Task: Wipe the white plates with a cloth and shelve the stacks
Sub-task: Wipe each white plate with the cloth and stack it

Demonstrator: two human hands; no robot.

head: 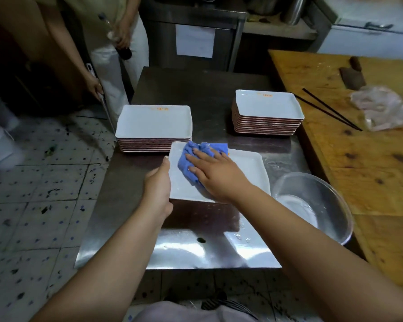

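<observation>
Pretty tight on the steel table [149,228]: plate [242,173] mid-table, left stack [154,126] touching its far corner, right stack [266,112] further back, open lane between the stacks. Bowl [312,205] blocking the right edge, wood counter [370,170] right behind it. Bare near strip, just wet

I see a pale tiled floor [40,205] on my left, speckled with dark spots and bits of debris. A stainless steel table [179,252] stands in the middle, its near edge catching a bright glare. Against its right side runs a worn wooden counter [370,173], stained and scratched. Behind the table stands a steel cabinet [193,24] with a white paper sheet [194,41] stuck on its front. A white chest freezer [370,36] sits far right.
</observation>
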